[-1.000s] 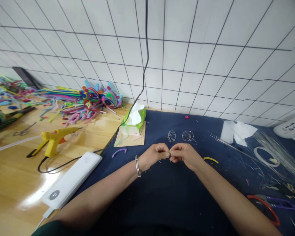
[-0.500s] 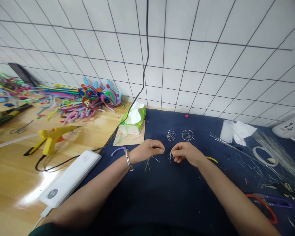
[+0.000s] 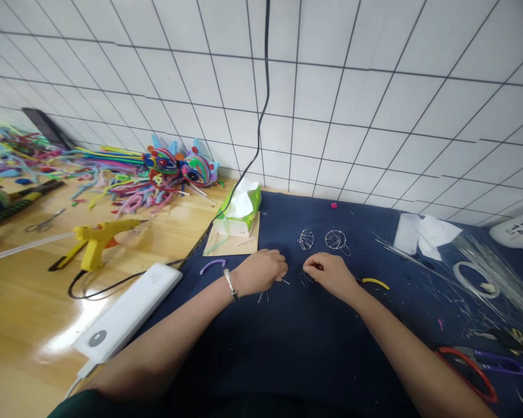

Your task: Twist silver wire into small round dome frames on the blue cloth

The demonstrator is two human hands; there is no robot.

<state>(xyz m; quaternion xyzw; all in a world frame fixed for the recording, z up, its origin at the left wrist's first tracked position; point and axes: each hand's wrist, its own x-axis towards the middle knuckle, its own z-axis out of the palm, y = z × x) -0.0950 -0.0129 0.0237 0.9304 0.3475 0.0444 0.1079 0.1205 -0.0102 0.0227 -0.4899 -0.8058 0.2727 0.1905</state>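
Observation:
Over the dark blue cloth point(image 3: 261, 348), my left hand point(image 3: 261, 271) is closed with its back up, above a few short wire pieces point(image 3: 264, 296); a thin wire end shows by its fingertips. To its right, my right hand point(image 3: 329, 274) pinches a small bent wire piece point(image 3: 305, 279) between thumb and finger. Two round wire frames lie just behind the hands, a smaller one point(image 3: 305, 239) and a larger one point(image 3: 335, 239). Yellow-handled pliers point(image 3: 375, 283) lie partly behind my right wrist.
A tissue pack point(image 3: 239, 212), glue gun point(image 3: 96, 241), white power bank point(image 3: 131, 313) and colourful pipe cleaners point(image 3: 143, 194) are left. On the right are long wires point(image 3: 501, 273), a tubing coil point(image 3: 459, 277), red-handled scissors point(image 3: 475, 371) and a mug point(image 3: 516, 229).
My left hand has turned palm down and lowered to the short wires, its fingers now closed. My right hand stays near the bent wire. The view has shifted slightly.

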